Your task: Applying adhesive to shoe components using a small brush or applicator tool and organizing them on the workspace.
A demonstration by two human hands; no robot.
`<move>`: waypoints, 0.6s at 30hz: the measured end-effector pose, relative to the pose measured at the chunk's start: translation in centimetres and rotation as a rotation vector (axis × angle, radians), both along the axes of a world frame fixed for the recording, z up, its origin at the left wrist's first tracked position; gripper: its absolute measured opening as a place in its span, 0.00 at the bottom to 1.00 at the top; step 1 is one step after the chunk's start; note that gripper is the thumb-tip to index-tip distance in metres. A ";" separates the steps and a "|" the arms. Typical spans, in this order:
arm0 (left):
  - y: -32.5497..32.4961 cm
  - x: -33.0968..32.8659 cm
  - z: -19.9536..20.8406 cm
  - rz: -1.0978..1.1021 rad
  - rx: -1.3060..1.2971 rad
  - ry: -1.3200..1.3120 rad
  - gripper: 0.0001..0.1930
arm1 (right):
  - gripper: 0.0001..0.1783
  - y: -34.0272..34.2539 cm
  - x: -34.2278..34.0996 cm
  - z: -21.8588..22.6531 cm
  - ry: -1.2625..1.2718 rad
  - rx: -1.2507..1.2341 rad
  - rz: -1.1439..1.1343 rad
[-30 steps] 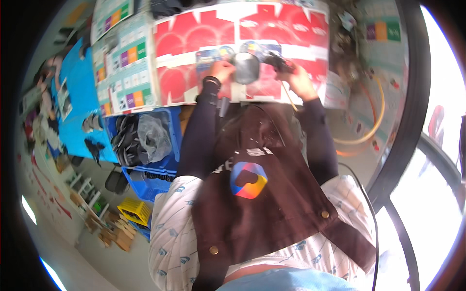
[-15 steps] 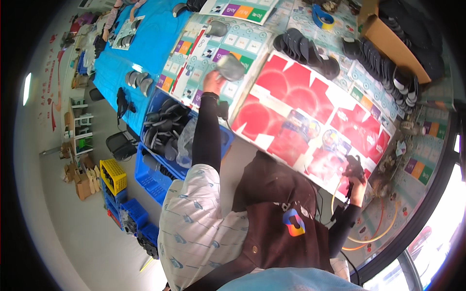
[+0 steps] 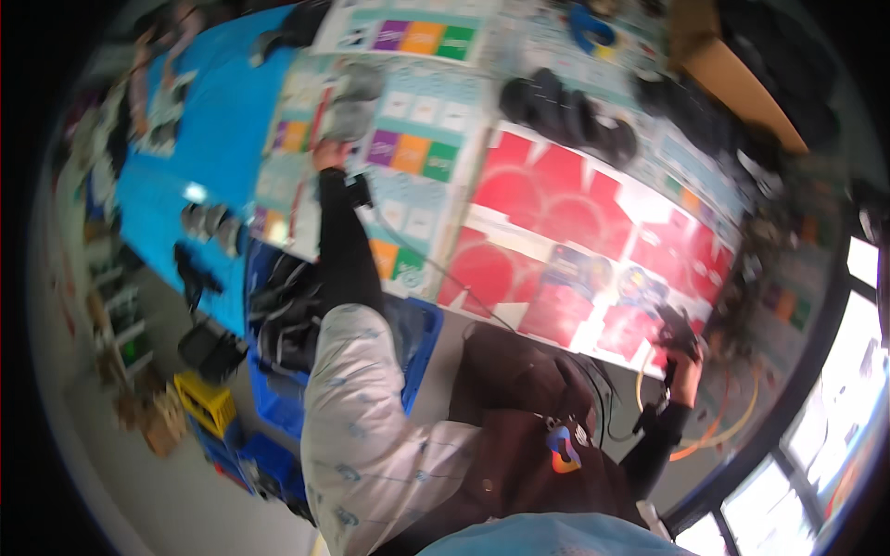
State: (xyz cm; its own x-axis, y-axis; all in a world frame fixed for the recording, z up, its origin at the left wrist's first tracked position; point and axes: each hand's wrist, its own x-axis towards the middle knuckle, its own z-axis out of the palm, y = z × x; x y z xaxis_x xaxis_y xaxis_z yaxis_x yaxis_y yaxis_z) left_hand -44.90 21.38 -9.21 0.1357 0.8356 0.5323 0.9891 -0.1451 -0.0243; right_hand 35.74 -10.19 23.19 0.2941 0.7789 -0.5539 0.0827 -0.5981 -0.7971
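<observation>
My left hand (image 3: pixel 331 155) is stretched out over the printed sheets on the far left of the table. Its fingers are closed at the lower edge of a smooth grey curved shell-like piece (image 3: pixel 349 121). Directly beyond it lies a second grey curved piece (image 3: pixel 360 82), close against the first. At the near right corner of the red printed board (image 3: pixel 519 232), my right hand (image 3: pixel 687 360) is wrapped round a dark hand tool (image 3: pixel 679 326), whose exact kind is blurred. A bright patch of glare lies on the board near that tool.
Dark curved pieces (image 3: pixel 565 111) stand in a row behind the red board, near an open cardboard box (image 3: pixel 732 83). A blue bin (image 3: pixel 422 361) of dark pieces is below my left arm. Left lies a blue-covered table (image 3: pixel 213 120), with another person at its far end. Hoses (image 3: pixel 742 398) hang at right.
My left hand has carried the grey piece left and slightly away, up against the other grey piece. My right hand stays near the board's corner with the tool. The whole view has shifted and blurred.
</observation>
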 end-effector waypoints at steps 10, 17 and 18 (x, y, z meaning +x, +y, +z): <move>4.5 28.9 5.0 -0.032 -0.502 -1.290 0.16 | 0.24 -0.2 0.2 1.1 -0.041 -0.024 -0.096; 8.3 42.7 8.9 -0.032 -0.560 -0.846 0.20 | 0.24 -2.2 0.1 2.8 -0.012 -0.035 -0.136; 8.6 42.1 8.6 0.042 -0.490 -0.838 0.15 | 0.24 -2.7 0.2 2.8 -0.002 -0.038 -0.152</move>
State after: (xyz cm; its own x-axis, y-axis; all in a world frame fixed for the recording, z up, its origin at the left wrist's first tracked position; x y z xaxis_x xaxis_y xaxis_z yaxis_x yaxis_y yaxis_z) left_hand -2.80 29.96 -0.58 -0.1639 0.9859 0.0350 0.6631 0.0839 0.7439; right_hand 35.98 -12.89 25.95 0.4077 0.7038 -0.5818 -0.0098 -0.6338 -0.7735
